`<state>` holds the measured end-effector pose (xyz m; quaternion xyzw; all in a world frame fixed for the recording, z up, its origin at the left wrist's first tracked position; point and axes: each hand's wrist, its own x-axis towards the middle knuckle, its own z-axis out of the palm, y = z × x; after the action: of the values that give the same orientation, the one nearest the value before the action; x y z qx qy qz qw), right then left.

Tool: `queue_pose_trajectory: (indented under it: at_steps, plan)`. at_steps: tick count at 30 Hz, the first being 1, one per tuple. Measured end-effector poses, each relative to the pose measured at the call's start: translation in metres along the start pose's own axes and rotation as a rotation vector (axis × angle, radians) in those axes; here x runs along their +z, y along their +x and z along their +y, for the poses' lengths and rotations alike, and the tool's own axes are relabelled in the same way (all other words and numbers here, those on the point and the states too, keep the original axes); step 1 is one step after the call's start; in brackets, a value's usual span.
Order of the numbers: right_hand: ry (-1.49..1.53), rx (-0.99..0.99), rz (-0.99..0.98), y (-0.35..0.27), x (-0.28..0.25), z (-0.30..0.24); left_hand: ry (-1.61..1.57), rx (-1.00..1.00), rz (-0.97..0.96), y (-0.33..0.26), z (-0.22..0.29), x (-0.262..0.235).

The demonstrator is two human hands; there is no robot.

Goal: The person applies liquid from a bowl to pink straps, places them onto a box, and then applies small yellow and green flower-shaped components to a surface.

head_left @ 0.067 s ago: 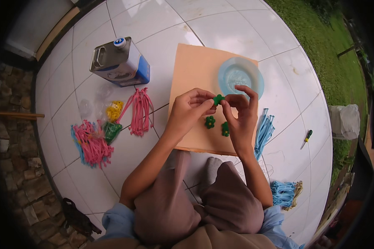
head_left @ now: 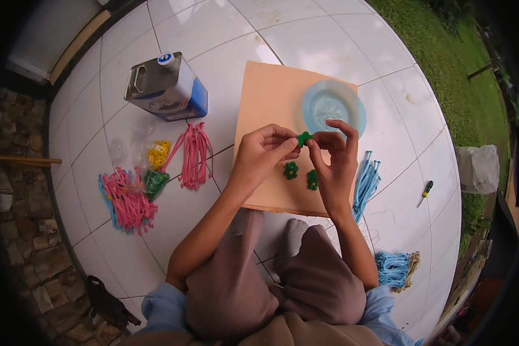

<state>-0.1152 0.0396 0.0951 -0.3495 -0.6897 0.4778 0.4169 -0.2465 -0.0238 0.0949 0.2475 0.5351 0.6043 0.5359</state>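
Between my two hands, above a peach-coloured board (head_left: pixel 266 92), is a small green flower-shaped piece (head_left: pixel 303 138). My left hand (head_left: pixel 265 151) pinches its left side between thumb and fingertips. On its right side, the thumb and a finger of my right hand (head_left: pixel 332 154) close on it, while another finger sticks up. Two green flowers with yellow centres lie on the board below: one flower (head_left: pixel 291 170) is near my left fingers, the other flower (head_left: pixel 312 179) is partly beside my right thumb. A clear blue bowl (head_left: pixel 323 95) stands at the board's far right.
To the left stand a metal can (head_left: pixel 170 86), pink strips (head_left: pixel 195 158), yellow pieces (head_left: pixel 158 154) and green pieces (head_left: pixel 155 183) in clear bags, and a pink bundle (head_left: pixel 131 202). On the right lie blue strips (head_left: pixel 365 185), a small screwdriver (head_left: pixel 425 192) and a blue bundle (head_left: pixel 392 269).
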Motion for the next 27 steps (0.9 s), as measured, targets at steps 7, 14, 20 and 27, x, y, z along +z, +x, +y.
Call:
queue_pose_trajectory:
  at_steps: [7,14,20,27]
  plan:
    - [-0.137,-0.145,0.050,-0.004,-0.001,0.002,0.019,0.046,-0.011,0.002,-0.002,-0.001]
    - [-0.860,-0.594,0.038,-0.010,-0.008,-0.005,0.011,0.027,0.098,0.004,0.005,0.000]
    - [-0.904,-0.614,0.032,-0.009,-0.008,-0.003,-0.006,0.028,0.110,0.001,0.009,0.000]
    - [-0.859,-0.546,0.061,-0.006,-0.013,-0.001,0.012,0.006,0.117,0.003,0.007,-0.002]
